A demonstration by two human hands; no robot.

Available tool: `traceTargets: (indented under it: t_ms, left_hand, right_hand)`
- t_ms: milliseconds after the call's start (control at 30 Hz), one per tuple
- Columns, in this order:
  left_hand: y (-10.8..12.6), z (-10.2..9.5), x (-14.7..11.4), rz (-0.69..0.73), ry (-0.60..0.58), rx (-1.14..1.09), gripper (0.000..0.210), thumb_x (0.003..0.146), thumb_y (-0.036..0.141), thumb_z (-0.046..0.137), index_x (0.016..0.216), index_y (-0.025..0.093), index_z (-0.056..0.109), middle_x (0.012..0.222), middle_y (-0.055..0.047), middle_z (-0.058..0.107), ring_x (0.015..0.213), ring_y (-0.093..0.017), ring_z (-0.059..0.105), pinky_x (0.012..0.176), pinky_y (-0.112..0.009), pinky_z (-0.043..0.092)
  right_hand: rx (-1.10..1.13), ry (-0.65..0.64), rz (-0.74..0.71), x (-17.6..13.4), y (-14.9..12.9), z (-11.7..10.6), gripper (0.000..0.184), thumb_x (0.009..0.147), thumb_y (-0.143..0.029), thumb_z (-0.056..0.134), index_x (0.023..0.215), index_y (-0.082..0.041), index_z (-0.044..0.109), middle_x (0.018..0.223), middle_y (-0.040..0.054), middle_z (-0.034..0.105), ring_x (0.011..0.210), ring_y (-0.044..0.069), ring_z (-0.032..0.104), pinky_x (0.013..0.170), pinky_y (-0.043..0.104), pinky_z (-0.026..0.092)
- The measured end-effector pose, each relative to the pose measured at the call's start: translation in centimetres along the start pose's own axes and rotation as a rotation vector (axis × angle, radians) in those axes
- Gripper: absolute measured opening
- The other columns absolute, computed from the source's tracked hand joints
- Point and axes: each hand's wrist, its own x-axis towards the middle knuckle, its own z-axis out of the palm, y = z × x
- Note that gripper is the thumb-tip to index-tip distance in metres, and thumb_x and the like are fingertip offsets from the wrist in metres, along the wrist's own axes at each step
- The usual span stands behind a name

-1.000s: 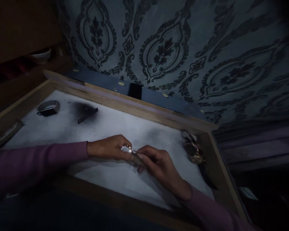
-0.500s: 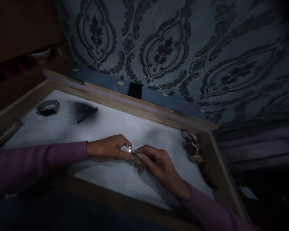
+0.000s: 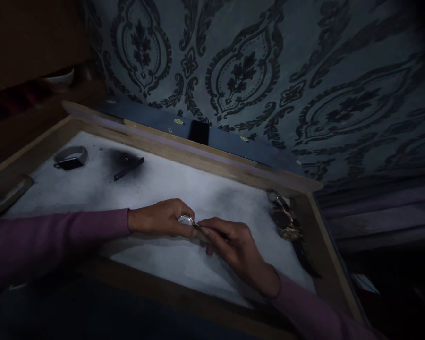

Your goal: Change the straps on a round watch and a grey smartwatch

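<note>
A wristwatch [image 3: 186,220] with a round white dial and a shiny silver case sits in the grip of my left hand [image 3: 159,218], between thumb and fingers. Close beside it, my right hand [image 3: 239,248] is closed with thumb and fingers pinching a thin greyish strap [image 3: 201,234] at the side of the watch case. The fingers partly cover this strap, and in the dim light I cannot make out where it joins the case. Both hands are over the white bottom of a shallow wooden tray [image 3: 184,146].
A smartwatch [image 3: 72,159] with a grey band and a dark flat strip [image 3: 129,169] lie at the tray's left. Several watches [image 3: 290,229] line its right wall. A grey-brown object [image 3: 12,194] rests at the left edge. Behind the rim is a black phone [image 3: 199,132].
My right fingers have shifted slightly at the strap, which now lies flatter towards the right hand. The left hand and the watch have hardly moved.
</note>
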Motion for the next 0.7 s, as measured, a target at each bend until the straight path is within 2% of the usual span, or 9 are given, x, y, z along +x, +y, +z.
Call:
traceTargets:
  t_ms: [233, 467, 700]
  left_hand:
    - [0.2, 0.38, -0.36, 0.011, 0.027, 0.026, 0.028, 0.083, 0.042, 0.06, 0.076, 0.014, 0.061, 0.059, 0.006, 0.043, 0.056, -0.009, 0.039, 0.052, -0.021, 0.03]
    - [0.33, 0.77, -0.57, 0.0, 0.067, 0.051, 0.027, 0.082, 0.04, 0.06, 0.074, 0.015, 0.061, 0.055, 0.006, 0.04, 0.054, -0.008, 0.038, 0.05, -0.02, 0.028]
    - [0.28, 0.83, -0.56, -0.005, 0.069, 0.049, 0.033, 0.082, 0.046, 0.059, 0.073, 0.015, 0.062, 0.055, 0.006, 0.041, 0.054, -0.008, 0.039, 0.049, -0.02, 0.029]
  right_hand:
    - [-0.064, -0.008, -0.029, -0.28, 0.17, 0.05, 0.031, 0.098, -0.031, 0.048, 0.091, -0.015, 0.074, 0.063, 0.0026, 0.066, 0.045, 0.01, 0.056, 0.045, 0.02, 0.045]
    - [-0.118, -0.014, -0.062, -0.49, 0.33, 0.08, 0.031, 0.097, -0.028, 0.048, 0.083, -0.015, 0.072, 0.062, 0.0035, 0.065, 0.048, 0.011, 0.056, 0.046, 0.022, 0.043]
    - [-0.11, -0.027, -0.062, -0.43, 0.04, 0.02, 0.031, 0.097, -0.027, 0.047, 0.084, -0.014, 0.072, 0.061, 0.0024, 0.063, 0.047, 0.01, 0.054, 0.046, 0.022, 0.042]
